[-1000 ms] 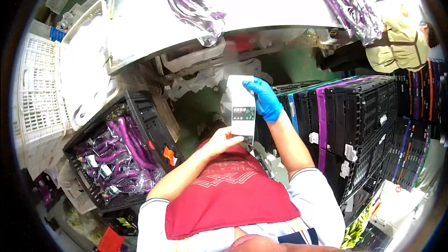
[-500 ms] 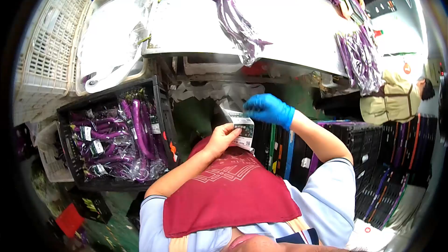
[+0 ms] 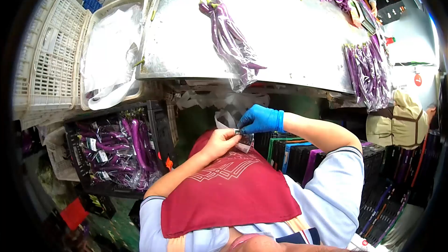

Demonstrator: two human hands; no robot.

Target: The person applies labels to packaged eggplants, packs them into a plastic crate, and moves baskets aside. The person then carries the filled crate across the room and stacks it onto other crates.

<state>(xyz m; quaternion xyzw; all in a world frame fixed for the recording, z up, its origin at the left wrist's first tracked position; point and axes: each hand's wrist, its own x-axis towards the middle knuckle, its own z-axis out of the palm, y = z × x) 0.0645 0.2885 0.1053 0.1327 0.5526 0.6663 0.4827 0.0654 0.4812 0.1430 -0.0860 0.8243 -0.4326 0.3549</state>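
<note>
My bare left hand (image 3: 219,144) pinches a strip of printed labels (image 3: 244,147), white with dark print, in front of the red apron. In a blue glove, my right hand (image 3: 262,119) closes its fingertips on the strip's upper part, right beside my left fingertips. The fingers hide most of the print, and I cannot tell whether a label is loose. On the metal table (image 3: 172,32) ahead lies a clear bag of long purple eggplants (image 3: 228,37), its end hanging over the near edge.
Left stands a black crate (image 3: 112,190) of bagged, labelled eggplants (image 3: 136,144). Behind it are a white bin (image 3: 145,0) of plastic bags and a white slatted crate (image 3: 53,51). More eggplants (image 3: 368,72) lie at the table's right, near another person. Folded black crates (image 3: 291,151) stand at right.
My gloved hand has come down and left to meet my left fingertips at the label strip, which now shows less of its print. The view has shifted, showing more of the table.
</note>
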